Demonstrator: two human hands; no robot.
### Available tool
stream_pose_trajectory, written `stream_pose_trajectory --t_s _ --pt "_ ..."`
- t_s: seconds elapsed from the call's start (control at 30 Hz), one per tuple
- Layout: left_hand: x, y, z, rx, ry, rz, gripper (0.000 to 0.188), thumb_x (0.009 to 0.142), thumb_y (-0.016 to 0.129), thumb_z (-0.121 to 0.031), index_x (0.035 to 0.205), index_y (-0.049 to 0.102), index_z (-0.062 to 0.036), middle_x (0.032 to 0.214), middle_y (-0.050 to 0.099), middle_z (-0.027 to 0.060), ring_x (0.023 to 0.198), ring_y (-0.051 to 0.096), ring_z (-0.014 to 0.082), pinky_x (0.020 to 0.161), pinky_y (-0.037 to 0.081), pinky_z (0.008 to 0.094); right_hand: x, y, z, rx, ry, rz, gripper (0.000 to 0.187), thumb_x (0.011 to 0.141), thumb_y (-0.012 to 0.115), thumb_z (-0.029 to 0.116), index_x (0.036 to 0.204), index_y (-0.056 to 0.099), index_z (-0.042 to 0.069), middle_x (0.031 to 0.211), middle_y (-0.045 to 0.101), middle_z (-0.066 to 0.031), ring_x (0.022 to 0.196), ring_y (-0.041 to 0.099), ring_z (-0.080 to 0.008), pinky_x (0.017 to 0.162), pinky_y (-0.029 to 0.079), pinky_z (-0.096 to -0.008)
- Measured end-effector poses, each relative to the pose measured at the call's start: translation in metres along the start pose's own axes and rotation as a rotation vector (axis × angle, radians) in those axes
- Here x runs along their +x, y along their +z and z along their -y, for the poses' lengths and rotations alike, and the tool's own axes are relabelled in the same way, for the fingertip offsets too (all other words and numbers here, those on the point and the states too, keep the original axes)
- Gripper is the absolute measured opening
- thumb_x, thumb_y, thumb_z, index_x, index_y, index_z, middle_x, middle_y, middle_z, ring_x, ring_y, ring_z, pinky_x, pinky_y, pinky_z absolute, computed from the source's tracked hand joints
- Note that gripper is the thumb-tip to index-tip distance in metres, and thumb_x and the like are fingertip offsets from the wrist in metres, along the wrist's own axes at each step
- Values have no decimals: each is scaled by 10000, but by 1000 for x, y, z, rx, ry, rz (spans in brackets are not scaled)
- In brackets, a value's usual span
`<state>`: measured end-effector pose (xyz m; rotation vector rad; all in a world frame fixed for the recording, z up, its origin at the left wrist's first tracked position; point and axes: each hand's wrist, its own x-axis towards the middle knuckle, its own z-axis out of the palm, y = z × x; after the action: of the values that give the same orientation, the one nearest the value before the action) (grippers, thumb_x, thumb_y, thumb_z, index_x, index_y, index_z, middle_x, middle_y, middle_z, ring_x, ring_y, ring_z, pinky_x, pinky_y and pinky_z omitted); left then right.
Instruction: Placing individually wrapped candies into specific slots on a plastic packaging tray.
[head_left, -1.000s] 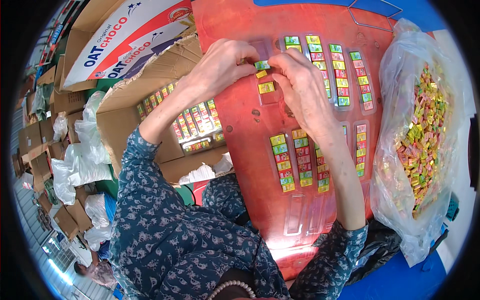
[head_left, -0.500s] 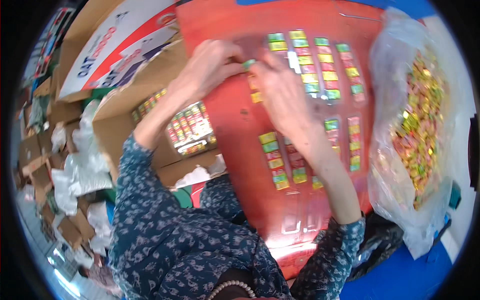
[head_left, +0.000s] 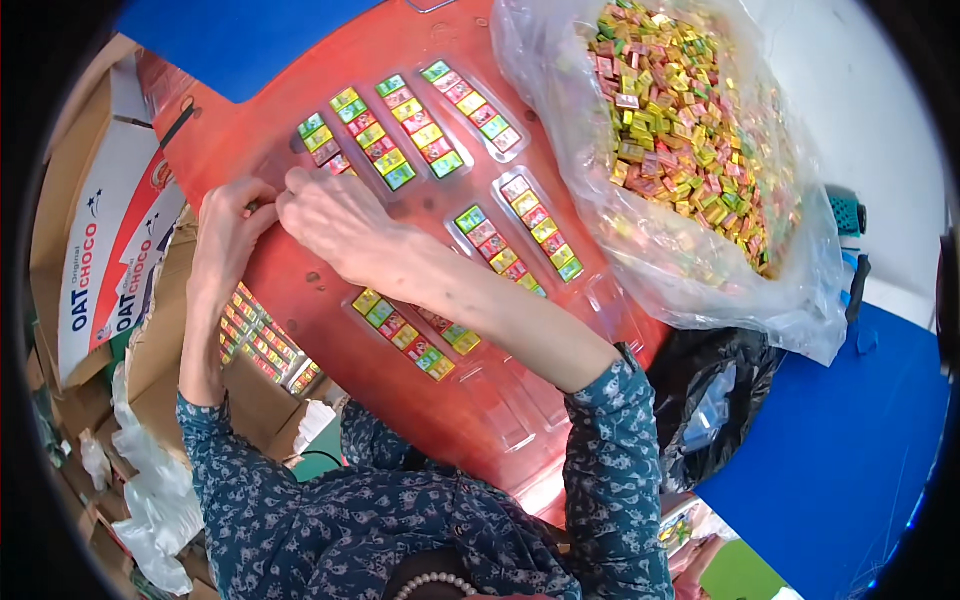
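Note:
My left hand [head_left: 230,235] is closed in a pinch at the left part of the red tabletop [head_left: 330,335]. A small piece seems to sit between its fingers, too small to name. Close against it is my right hand [head_left: 335,225], knuckles up, fingers bent together; what they hold, if anything, is hidden. Just beyond the right hand lies a clear plastic tray with a row of small wrapped candies [head_left: 318,140], partly covered by that hand. Other filled rows [head_left: 372,137] lie beside it, and a nearer row [head_left: 403,335] lies below my right forearm.
A clear bag [head_left: 800,250] of loose wrapped candies [head_left: 680,130] lies on the right. Unfilled clear tray slots [head_left: 495,405] are near the front edge. An open carton [head_left: 165,320] at left holds packed candy rows [head_left: 262,340]. A black bag [head_left: 720,385] sits right of my right sleeve.
The view has turned, so the table, bag and trays sit further left and tilted. My hands stay close together by the upper-left rows; the green piece seen between them earlier is no longer clear.

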<state>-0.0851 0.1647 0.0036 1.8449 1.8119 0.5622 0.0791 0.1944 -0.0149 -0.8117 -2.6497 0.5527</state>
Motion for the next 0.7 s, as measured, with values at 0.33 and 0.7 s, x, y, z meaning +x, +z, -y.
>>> stream_pose_trajectory --t_s 0.33,0.7 --pt "8 6 -2 15 3 -12 123 722 660 -52 797 634 42 685 609 143 621 588 206 596 440 310 -13 -5 -3 15 177 -84 265 570 735 91 772 609 -26 750 607 -193 686 650 -307 531 498 -375" --pt "-1 5 -2 -31 -86 -29 123 745 654 -46 824 636 47 655 598 102 576 535 142 546 410 285 -74 -110 -57 -137 334 -313 215 612 605 -25 821 613 18 852 596 -165 800 612 -308 637 505 -380"
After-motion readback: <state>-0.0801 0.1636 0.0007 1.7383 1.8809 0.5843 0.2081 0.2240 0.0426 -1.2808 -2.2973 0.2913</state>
